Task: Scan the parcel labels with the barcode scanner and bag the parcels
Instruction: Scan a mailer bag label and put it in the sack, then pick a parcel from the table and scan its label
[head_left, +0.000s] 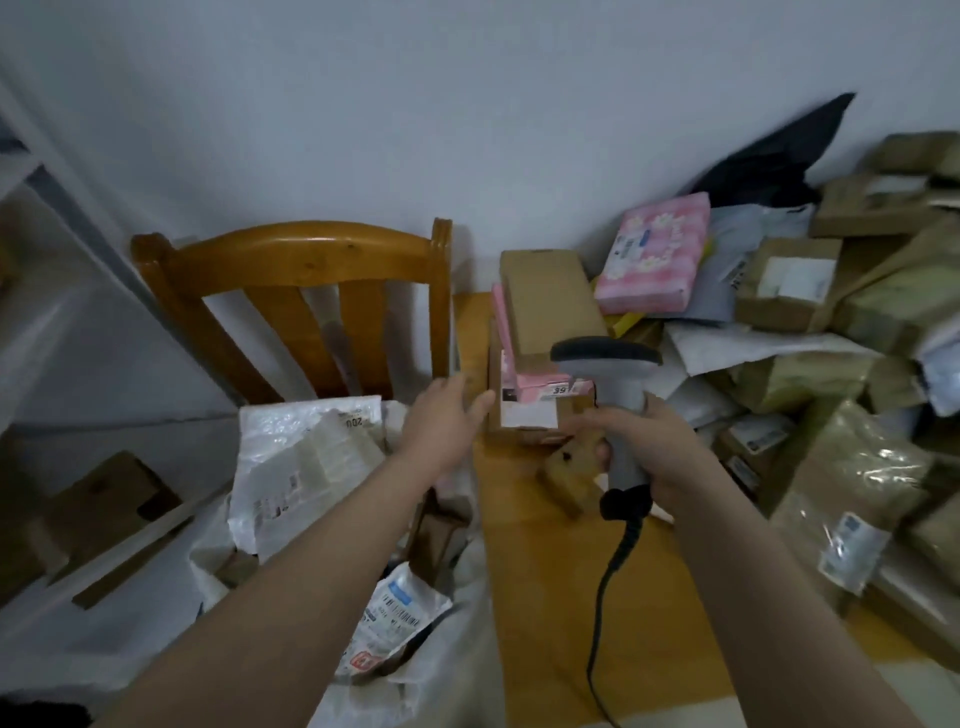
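Left hand (441, 423) released, fingers straight, reaching forward, tips at the left edge of a small cardboard box (530, 415) with a white label; contact can't be told, blurry. Right hand (660, 447) grasping the handle of the grey barcode scanner (615, 384), fingers wrapped round it, scanner head up and over the box. Black cable (601, 587) hangs from the handle base down across the wooden table (545, 623).

Labelled box sits on the table's far left part. Pink parcel (535, 387) on top of it, tall brown box (550, 301) leaning behind. Another small brown box (566, 470) just under the right hand.

Big pile of parcels (810, 364) fills the table's right side: brown boxes, grey mailers, a pink floral packet (649, 254).

White sack (249, 436) stands left of the table, below the left forearm, open, with mailers (395, 618) and boxes inside. Wooden chair (291, 254) behind the sack, against the wall.
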